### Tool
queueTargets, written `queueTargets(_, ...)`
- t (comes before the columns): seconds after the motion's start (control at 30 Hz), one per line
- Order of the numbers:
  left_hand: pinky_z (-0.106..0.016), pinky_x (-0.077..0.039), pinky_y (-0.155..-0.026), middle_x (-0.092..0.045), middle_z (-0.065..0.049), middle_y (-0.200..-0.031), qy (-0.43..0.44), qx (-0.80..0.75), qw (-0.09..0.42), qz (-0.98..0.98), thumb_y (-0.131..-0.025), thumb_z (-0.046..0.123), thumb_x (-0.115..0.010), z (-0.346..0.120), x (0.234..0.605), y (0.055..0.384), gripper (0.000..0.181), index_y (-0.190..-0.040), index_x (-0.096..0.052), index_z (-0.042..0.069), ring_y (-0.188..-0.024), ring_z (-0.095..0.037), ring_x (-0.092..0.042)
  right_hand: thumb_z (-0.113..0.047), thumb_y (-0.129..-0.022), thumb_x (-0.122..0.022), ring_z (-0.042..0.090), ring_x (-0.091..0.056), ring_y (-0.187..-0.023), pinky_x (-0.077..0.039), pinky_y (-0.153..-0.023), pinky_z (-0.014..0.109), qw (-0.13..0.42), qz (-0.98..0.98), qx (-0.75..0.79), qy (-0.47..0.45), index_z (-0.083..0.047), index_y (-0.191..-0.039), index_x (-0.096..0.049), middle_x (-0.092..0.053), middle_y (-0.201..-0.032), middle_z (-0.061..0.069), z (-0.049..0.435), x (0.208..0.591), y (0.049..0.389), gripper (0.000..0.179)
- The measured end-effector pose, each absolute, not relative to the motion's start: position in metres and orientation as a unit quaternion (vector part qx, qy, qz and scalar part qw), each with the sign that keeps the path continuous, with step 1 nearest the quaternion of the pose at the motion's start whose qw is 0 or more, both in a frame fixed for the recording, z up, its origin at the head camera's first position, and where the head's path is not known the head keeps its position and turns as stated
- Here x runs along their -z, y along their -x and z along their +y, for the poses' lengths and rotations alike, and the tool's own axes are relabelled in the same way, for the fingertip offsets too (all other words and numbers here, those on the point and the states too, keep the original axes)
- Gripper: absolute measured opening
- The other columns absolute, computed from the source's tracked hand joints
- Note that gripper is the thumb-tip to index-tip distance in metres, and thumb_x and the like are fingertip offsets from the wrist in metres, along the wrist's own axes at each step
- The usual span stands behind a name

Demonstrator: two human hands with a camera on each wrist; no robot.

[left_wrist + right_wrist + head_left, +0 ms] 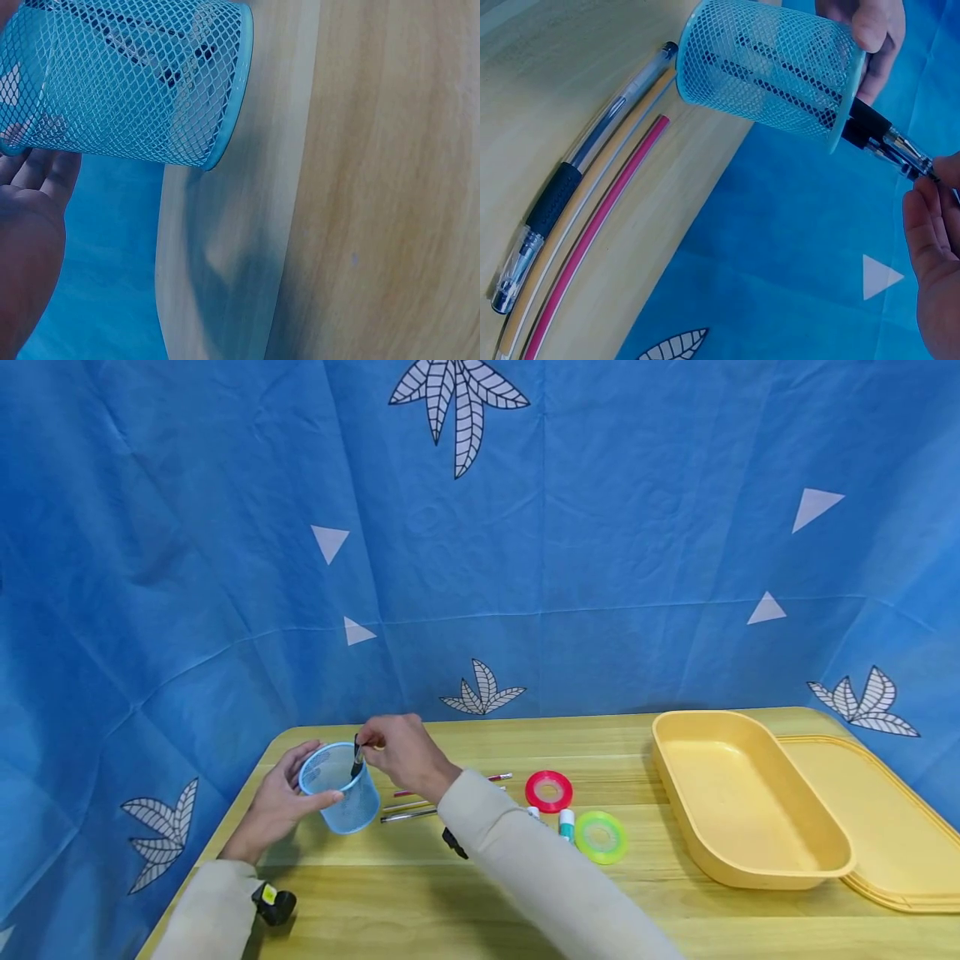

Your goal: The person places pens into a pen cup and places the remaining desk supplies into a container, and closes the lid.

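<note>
My left hand (277, 802) grips a light-blue mesh pen holder (352, 810) near its rim, with the thumb at the front. The holder's base is close to the table at the left side. My right hand (405, 752) is at the holder's mouth and pinches the upper ends of two black-gripped pens (896, 146). Their lower parts show through the mesh inside the holder. Beside the holder lie a clear gel pen (607, 127) with a black grip, a yellow pencil (592, 184) and a red pencil (600, 225). The right forearm partly covers these in the head view.
Right of the pencils are a red tape roll (535, 787), a green tape roll (582, 843) and a glue stick (566, 821). A yellow tray (678, 806) stands farther right, with its lid (847, 793) beside it. Blue cloth (600, 568) hangs behind the table.
</note>
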State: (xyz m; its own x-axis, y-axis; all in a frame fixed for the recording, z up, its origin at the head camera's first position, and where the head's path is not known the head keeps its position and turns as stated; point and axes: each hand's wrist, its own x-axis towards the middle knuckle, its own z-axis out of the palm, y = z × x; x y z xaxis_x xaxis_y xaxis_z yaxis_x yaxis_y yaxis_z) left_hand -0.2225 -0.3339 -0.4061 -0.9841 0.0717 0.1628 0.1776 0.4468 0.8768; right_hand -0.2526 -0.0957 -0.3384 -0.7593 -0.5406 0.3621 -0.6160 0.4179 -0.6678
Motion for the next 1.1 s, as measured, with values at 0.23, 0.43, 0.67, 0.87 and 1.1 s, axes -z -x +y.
queueTargets(0.23, -0.009, -0.040, -0.092, -0.040, -0.027, -0.149, 0.075, 0.518, 0.051, -0.850, -0.086, 0.012, -0.080, -0.333, 0.406, 0.223, 0.089, -0.153, -0.024, -0.003, -0.130, -0.038, -0.044, -0.006, -0.094, -0.069, 0.007, -0.065, -0.088, -0.051, -0.076, 0.013, 0.043, -0.842, -0.418, -0.339, -0.005, -0.105, -0.073, -0.072, -0.098, 0.002, -0.097, 0.340, 0.253, 0.012)
queueTargets(0.43, -0.008, -0.040, -0.092, -0.040, -0.026, -0.149, 0.075, 0.519, 0.051, -0.850, -0.085, 0.012, -0.081, -0.333, 0.406, 0.224, 0.089, -0.153, -0.025, -0.003, -0.130, -0.037, -0.044, -0.006, -0.095, -0.068, 0.008, -0.065, -0.091, -0.051, -0.078, 0.014, 0.044, -0.839, -0.425, -0.337, -0.006, -0.105, -0.073, -0.072, -0.101, 0.001, -0.091, 0.341, 0.254, 0.011)
queueTargets(0.67, -0.008, -0.039, -0.093, -0.040, -0.025, -0.150, 0.068, 0.514, 0.052, -0.853, -0.084, 0.013, -0.082, -0.334, 0.406, 0.222, 0.090, -0.154, -0.026, 0.000, -0.131, -0.037, -0.043, -0.006, -0.095, -0.068, 0.010, -0.067, -0.092, -0.052, -0.079, 0.015, 0.039, -0.834, -0.446, -0.324, -0.005, -0.107, -0.074, -0.073, -0.101, 0.003, -0.074, 0.342, 0.259, 0.013)
queueTargets(0.87, -0.007, -0.038, -0.092, -0.040, -0.026, -0.149, 0.069, 0.508, 0.052, -0.857, -0.084, 0.015, -0.082, -0.334, 0.406, 0.222, 0.092, -0.154, -0.025, -0.001, -0.131, -0.039, -0.043, -0.005, -0.096, -0.067, 0.015, -0.067, -0.093, -0.053, -0.079, 0.019, 0.022, -0.835, -0.455, -0.308, -0.004, -0.107, -0.073, -0.072, -0.101, 0.005, -0.057, 0.346, 0.264, 0.013)
queueTargets(1.1, -0.006, -0.038, -0.092, -0.040, -0.025, -0.150, 0.072, 0.504, 0.052, -0.859, -0.084, 0.017, -0.083, -0.336, 0.408, 0.223, 0.093, -0.154, -0.025, -0.002, -0.131, -0.039, -0.043, -0.005, -0.096, -0.066, 0.018, -0.067, -0.095, -0.055, -0.080, 0.024, 0.008, -0.843, -0.450, -0.295, -0.003, -0.110, -0.071, -0.072, -0.105, 0.007, -0.035, 0.350, 0.269, 0.015)
